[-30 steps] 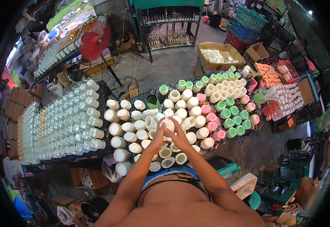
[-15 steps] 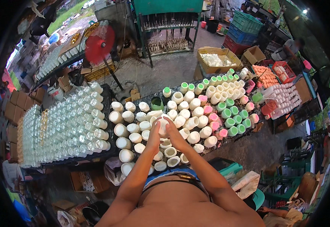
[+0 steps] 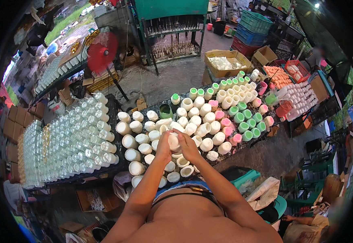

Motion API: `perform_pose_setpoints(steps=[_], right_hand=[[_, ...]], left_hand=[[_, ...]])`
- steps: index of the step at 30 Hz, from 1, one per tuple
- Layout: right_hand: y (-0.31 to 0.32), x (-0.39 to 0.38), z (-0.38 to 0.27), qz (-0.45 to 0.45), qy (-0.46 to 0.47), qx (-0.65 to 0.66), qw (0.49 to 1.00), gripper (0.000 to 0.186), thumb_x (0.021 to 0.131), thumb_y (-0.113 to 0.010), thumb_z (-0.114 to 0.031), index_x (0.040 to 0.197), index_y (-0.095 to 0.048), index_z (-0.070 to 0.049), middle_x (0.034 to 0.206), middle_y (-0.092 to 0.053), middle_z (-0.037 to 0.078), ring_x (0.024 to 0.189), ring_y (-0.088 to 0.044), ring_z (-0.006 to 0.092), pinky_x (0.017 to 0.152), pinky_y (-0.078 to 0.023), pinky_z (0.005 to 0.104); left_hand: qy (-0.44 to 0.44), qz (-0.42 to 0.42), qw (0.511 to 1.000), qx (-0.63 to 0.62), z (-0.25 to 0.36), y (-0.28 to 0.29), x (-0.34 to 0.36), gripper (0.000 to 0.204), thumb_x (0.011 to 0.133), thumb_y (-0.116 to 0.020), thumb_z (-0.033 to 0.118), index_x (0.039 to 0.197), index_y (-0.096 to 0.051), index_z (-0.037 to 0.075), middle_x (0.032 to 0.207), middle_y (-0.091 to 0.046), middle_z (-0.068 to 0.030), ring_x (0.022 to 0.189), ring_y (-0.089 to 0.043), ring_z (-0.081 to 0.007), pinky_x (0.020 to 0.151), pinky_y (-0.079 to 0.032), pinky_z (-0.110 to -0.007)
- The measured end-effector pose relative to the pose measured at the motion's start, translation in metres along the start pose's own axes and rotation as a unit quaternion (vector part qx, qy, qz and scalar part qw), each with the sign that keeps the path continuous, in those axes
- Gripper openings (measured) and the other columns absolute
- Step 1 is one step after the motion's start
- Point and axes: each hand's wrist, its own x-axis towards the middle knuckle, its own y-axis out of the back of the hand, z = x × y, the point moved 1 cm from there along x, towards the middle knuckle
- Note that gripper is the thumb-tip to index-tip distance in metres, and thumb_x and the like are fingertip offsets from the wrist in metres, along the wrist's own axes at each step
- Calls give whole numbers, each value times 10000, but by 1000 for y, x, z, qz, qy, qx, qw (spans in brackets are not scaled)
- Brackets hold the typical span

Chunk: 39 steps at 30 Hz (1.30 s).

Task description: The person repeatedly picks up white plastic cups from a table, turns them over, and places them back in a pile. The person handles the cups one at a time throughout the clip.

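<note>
Between my two hands is a white, cylindrical, chalky-looking piece (image 3: 173, 141), its rounded end facing up. My left hand (image 3: 164, 148) wraps its left side, while my right hand (image 3: 189, 148) grips it from the right with the fingers near its top. Beneath and around my hands stand rows of similar white cylinders (image 3: 132, 155); some are hollow, like thick-walled cups (image 3: 187, 171), and others have lumpy tops. A dark green container (image 3: 165, 111) stands among them just beyond my hands.
Many clear glass jars (image 3: 79, 141) cover the table at left. Green-filled cylinders (image 3: 239, 117) and pink-topped ones (image 3: 227, 131) stand to the right. Farther off are a red fan (image 3: 102, 52), a cardboard box of white pieces (image 3: 229, 72), stacked crates (image 3: 255, 22) and a person (image 3: 315, 57).
The white piece has turned in my hands, so its rounded end shows more plainly. My hands have come slightly nearer to me, and the whole view has shifted a little.
</note>
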Motion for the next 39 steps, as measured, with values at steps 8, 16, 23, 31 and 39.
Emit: perform_pose_setpoints(steps=[8, 16, 23, 31, 39], right_hand=[[24, 4, 1, 15, -36, 100, 994, 481, 1108, -428, -367, 1304, -654, 10, 1048, -720, 78, 946, -637, 129, 857, -516, 295], [5, 8, -4, 5, -40, 92, 995, 572, 1087, -448, -412, 1487, -437, -4, 1433, -504, 201, 1315, -488, 256, 1099, -395, 361], [-14, -6, 1, 113, -39, 168, 978, 545, 1105, -367, -357, 1521, -357, -5, 1544, -365, 226, 1394, -416, 317, 1130, -382, 392], [-4, -11, -1, 64, -29, 268, 961, 586, 1122, -278, -424, 1555, -346, -34, 1502, -456, 181, 1359, -475, 266, 1138, -373, 368], [-6, -26, -6, 134, 0, 102, 986, 513, 1123, -363, -326, 1461, -491, 39, 1368, -607, 182, 1284, -553, 244, 1107, -404, 336]], left_hand=[[-19, -94, 979, 178, 20, -9, -27, 589, 1064, -335, 600, 1480, -469, 205, 1369, -585, -59, 1170, -624, -235, 887, -575, -474], [-28, -64, 989, 133, -1, -17, -19, 617, 1067, -341, 599, 1570, -330, 243, 1557, -368, -94, 1399, -392, -277, 1031, -439, -532], [-58, -48, 987, 139, 2, -29, -27, 578, 1101, -278, 527, 1561, -363, 188, 1478, -450, -101, 1345, -453, -253, 1026, -467, -415], [-186, 2, 978, 98, -9, -24, -7, 464, 1133, -309, 337, 1341, -601, 42, 1271, -630, -105, 1145, -620, -204, 949, -534, -363], [-52, 75, 994, -66, -14, -3, 20, 431, 1120, -369, 312, 1343, -552, -8, 1251, -661, -140, 1109, -672, -276, 960, -556, -441]])
